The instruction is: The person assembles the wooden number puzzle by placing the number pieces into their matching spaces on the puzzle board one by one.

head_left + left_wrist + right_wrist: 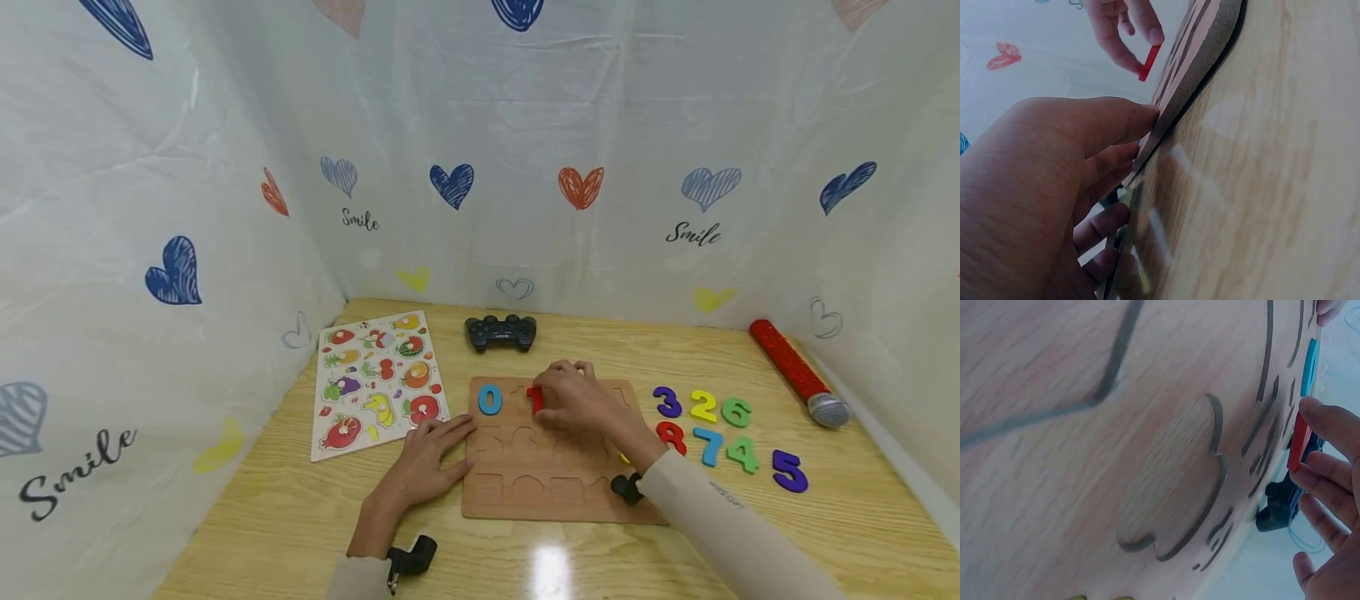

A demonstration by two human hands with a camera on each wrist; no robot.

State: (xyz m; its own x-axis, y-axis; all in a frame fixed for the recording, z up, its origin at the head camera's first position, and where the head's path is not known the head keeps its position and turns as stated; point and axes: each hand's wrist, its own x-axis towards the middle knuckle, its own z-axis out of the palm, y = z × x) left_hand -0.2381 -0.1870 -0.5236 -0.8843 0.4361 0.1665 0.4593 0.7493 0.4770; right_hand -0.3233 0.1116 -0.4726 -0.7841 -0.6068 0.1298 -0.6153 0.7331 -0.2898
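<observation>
The right hand (573,398) is over the far row of recesses in the wooden board (517,465), its grip pinching the red 1 (536,400) between thumb and fingertip. That piece is just right of the blue 0 (483,400), which is at the board's far left corner. Its long axis runs near to far, the far end leaning slightly left and the short flag at that end pointing left (the fingers cover part of it, and whether it touches the board I cannot tell). The left hand (430,457) rests at the board's left edge, fingers loosely spread, thumb tip touching the rim. Right of the board on the counter (480,554), the purple 3 (678,408), yellow 2 (705,410) and green 6 (727,412) make a farther row; the red 8 (672,436), blue 7 (712,451) and green 4 (746,454) make a nearer one, with the purple 5 (801,477) to their right. Beyond the board is a black game controller (500,332); a fruit puzzle (390,383) is at far left, and a red microphone (787,362) slants at far right, its silver head toward the near side.
</observation>
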